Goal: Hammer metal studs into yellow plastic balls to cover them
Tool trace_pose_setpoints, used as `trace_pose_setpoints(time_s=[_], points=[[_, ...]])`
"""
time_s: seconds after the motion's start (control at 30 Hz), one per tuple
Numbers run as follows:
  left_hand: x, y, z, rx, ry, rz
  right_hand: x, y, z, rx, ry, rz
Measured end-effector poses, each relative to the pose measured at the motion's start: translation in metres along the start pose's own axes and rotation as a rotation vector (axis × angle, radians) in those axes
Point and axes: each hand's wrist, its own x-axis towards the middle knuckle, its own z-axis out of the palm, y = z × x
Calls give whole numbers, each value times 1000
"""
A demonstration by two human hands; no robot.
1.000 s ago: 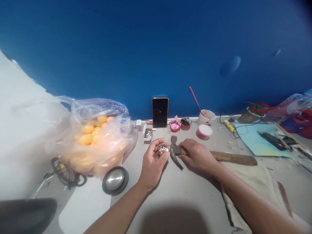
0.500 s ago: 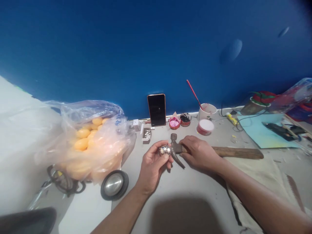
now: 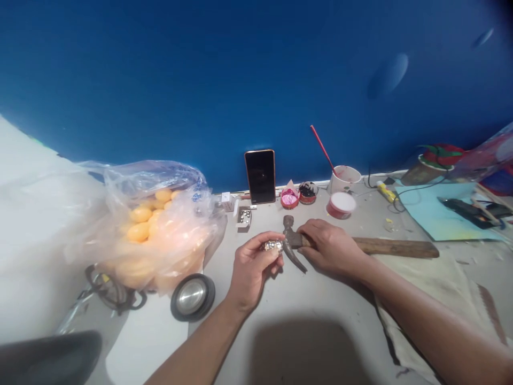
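Observation:
Between the thumb and fingers of my left hand is a shiny silver ball with a faceted surface, partly covered by the thumb. My right hand is wrapped round a claw hammer near its head. The hammer lies sideways, its wooden handle pointing right and its curved claw toward me. The hammer head is right beside the silver ball; I cannot tell whether they touch. Just behind my left hand sits a small open box with shiny bits inside.
A clear bag of yellow egg-shaped things fills the left, with a round black-rimmed metal lid before it. A phone leans on the blue wall. Small tubs, a cup and a cloth stand or lie rightward.
The silver ball has turned in my left hand, and my thumb now covers more of it. My right hand keeps its grip on the hammer. The view has shifted slightly.

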Motion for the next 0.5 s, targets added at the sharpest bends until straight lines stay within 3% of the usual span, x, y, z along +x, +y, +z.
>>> trace_pose_setpoints(time_s=[0.23, 0.5], points=[[7, -5, -1, -97, 74, 83, 0, 1, 2, -10, -2, 9], [4, -4, -4, -47, 51, 86, 0, -2, -2, -11, -1, 10]])
